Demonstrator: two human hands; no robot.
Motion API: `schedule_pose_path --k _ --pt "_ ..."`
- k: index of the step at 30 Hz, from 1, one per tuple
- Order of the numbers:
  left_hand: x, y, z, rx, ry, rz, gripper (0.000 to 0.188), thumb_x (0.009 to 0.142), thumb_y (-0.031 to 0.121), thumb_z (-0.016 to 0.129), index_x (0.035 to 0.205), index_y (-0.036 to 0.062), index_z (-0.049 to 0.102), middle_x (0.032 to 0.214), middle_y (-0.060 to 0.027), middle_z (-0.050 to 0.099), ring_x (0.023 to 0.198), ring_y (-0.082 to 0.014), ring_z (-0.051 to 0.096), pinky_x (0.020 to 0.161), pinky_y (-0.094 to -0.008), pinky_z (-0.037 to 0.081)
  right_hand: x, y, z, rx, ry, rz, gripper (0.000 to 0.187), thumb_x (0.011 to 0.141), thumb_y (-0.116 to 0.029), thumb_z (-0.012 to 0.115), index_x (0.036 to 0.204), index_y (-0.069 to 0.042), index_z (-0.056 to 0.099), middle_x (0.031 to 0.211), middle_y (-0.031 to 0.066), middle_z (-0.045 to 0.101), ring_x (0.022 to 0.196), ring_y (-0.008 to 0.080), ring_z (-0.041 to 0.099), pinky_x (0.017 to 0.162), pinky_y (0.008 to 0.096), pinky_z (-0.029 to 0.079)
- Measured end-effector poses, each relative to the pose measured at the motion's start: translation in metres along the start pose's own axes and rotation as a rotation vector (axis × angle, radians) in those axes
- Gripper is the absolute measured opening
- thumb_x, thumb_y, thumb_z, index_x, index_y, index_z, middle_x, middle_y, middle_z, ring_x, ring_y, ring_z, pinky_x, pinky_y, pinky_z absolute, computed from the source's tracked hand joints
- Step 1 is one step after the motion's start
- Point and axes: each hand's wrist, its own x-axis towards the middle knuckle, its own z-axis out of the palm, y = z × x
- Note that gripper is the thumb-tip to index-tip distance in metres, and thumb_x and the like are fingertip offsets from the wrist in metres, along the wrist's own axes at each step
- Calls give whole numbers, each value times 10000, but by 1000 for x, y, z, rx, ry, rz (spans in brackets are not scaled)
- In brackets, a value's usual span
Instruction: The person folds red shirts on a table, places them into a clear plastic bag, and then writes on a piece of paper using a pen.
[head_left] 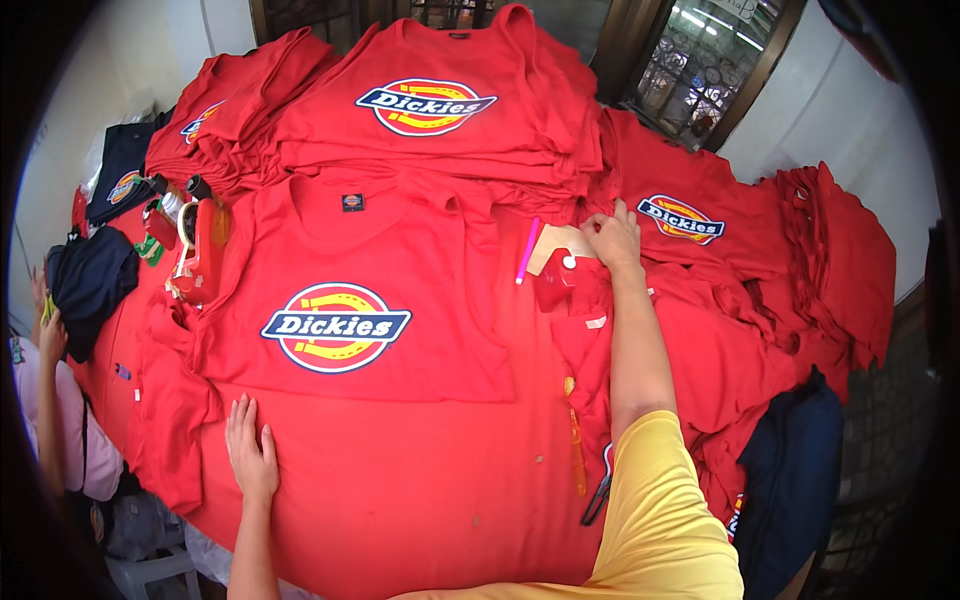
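A red shirt (pixel 430 260) with a printed chest emblem lies spread flat on the red-covered table (pixel 400 490). My left hand (pixel 250 447) rests with straight fingers on the table by the shirt's lower left edge. Farther right, my right hand (pixel 612 235) reaches to a beige card or paper piece (pixel 560 240), its fingertips bent together over the right edge. Whatever those fingers pinch is too small to make out. Beside the card are a pink pen (pixel 528 250) and a small red container with a white cap (pixel 555 283).
Stacks of red shirts (pixel 440 55) stand at the back, with more piled at right (pixel 700 260). A red tape dispenser (pixel 203 255) sits left. Near my right arm lie an orange tool (pixel 577 440) and dark snips (pixel 597 500). At far left, another person's hands hold a dark garment (pixel 92 285).
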Motion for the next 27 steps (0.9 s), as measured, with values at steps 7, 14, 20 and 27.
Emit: schedule_pose_path --k 7,14,20,27 --pt "-1 -2 2 -10 20 16 449 920 125 508 1362 54 473 1456 -87 424 1382 -288 329 1141 -430 238 14 32 2 190 678 46 180 901 -121 582 1058 -32 569 1139 288 498 1021 452 499 872 505 413" --pt "-1 -2 1 -6 18 9 439 926 136 501 1356 47 474 1457 -92 421 1381 -289 330 1142 -427 240 -1 13 20 72 -185 -120 176 905 -114 544 1063 -96 622 1367 251 455 1269 377 447 1033 426 398" --pt "-3 -8 5 -17 29 47 434 943 158 484 1363 51 468 1463 -91 413 1386 -278 325 1148 -423 228 -9 17 -58 444 -224 -170 314 941 -159 500 1225 -86 610 1379 164 501 1358 336 369 1084 389 350" --pt "2 -17 15 -1 54 114 444 959 209 487 1378 62 466 1475 -84 404 1391 -264 320 1143 -424 232 -223 -31 -211 671 -168 -6 347 945 -234 549 1253 -81 592 1372 177 508 1298 324 455 1064 398 373"
